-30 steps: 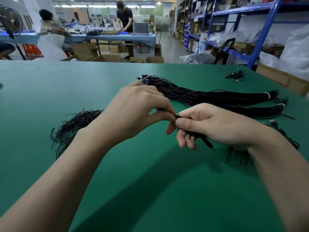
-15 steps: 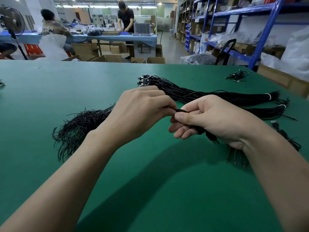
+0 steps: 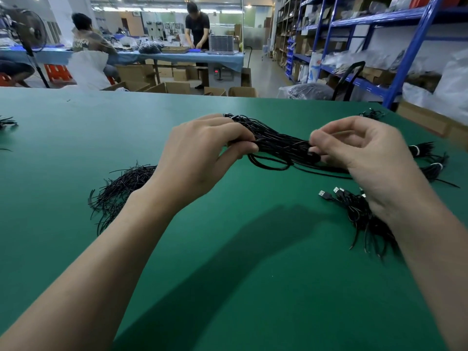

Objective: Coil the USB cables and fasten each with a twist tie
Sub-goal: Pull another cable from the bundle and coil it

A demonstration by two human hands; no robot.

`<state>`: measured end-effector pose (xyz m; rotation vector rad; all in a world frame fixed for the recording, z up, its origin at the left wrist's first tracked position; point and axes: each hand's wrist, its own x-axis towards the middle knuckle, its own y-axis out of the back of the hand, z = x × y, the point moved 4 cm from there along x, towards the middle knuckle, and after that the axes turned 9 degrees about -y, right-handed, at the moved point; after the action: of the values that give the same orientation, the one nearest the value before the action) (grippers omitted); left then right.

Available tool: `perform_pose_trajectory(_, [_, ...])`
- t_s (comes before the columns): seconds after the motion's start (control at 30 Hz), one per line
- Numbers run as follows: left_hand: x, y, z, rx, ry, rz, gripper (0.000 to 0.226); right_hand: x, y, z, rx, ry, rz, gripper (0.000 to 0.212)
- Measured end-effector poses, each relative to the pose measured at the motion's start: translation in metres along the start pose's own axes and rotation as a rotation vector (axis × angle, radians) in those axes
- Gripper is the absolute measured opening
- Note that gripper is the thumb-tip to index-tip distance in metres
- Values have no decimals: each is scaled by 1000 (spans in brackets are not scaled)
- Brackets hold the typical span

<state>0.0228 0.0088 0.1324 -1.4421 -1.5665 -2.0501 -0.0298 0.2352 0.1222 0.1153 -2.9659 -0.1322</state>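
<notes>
Pinching one looped black cable (image 3: 268, 167), curled left hand (image 3: 202, 158) and right hand (image 3: 367, 153) largely hide its ends.

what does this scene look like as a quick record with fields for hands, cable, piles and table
left hand: pinches the USB cable
right hand: pinches the same cable further along
cable state: black loop sagging between the hands, no tie seen
twist ties: loose black pile beside left wrist
long bundle: uncoiled cables behind the hands
plugged pile: cables with USB plugs under right wrist
table: green
</notes>
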Motion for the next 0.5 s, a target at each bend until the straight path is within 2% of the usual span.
perform_pose_trajectory(0.07, [0,-1,-1,22,40,51,20,-1,1,4,-4,12,108,20])
perform_pose_trajectory(0.13, [-2,-4,3,57,77,99,20,-4,-6,10,-45,18,216,36])
perform_pose_trajectory(0.23, [-4,-9,9,84,144,136,20,-9,-21,19,-106,-34,271,44])
perform_pose_trajectory(0.3, [-4,-11,13,94,175,159,20,-13,-36,28,-20,-179,162,46])
perform_pose_trajectory(0.37, [-5,-15,22,112,176,167,20,-16,-54,36,115,-332,-25,60])
perform_pose_trajectory(0.5, [-8,-31,48,127,116,145,18,-17,-67,42,441,-479,-276,84])
